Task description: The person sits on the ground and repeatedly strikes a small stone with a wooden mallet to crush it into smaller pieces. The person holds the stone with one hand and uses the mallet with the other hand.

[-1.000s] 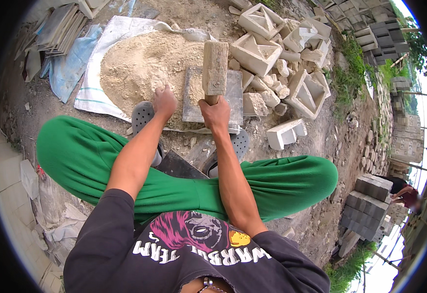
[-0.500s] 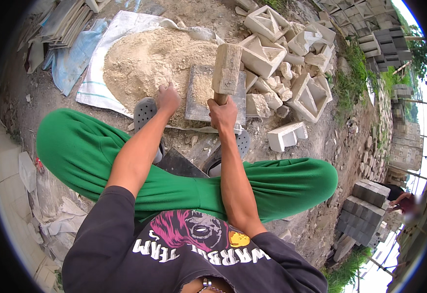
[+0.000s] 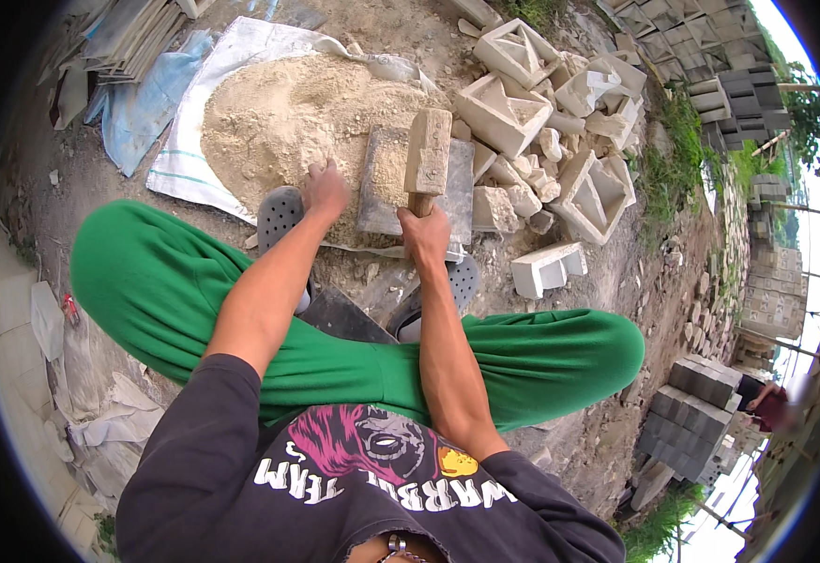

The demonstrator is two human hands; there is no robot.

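Note:
My right hand (image 3: 426,232) grips the short handle of a wooden mallet (image 3: 427,152), whose block-shaped head is raised over a flat grey mould slab (image 3: 382,183) dusted with sandy mix. My left hand (image 3: 325,188) rests on the sandy mix at the slab's left edge, fingers down in the sand. The slab lies on the ground between my grey clogs (image 3: 279,215), at the foot of a sand pile (image 3: 288,117). My knees in green trousers (image 3: 175,291) spread to both sides.
The sand pile sits on a white sack sheet (image 3: 185,159). Several hollow cast blocks (image 3: 504,113) and broken pieces lie at the right of the slab; one white block (image 3: 546,267) lies nearer. Stacked grey blocks (image 3: 701,385) stand at the lower right beside another person (image 3: 766,399).
The mallet head has swung up and back down a little over the slab while my right hand keeps its grip. My left hand stays at the slab's left edge.

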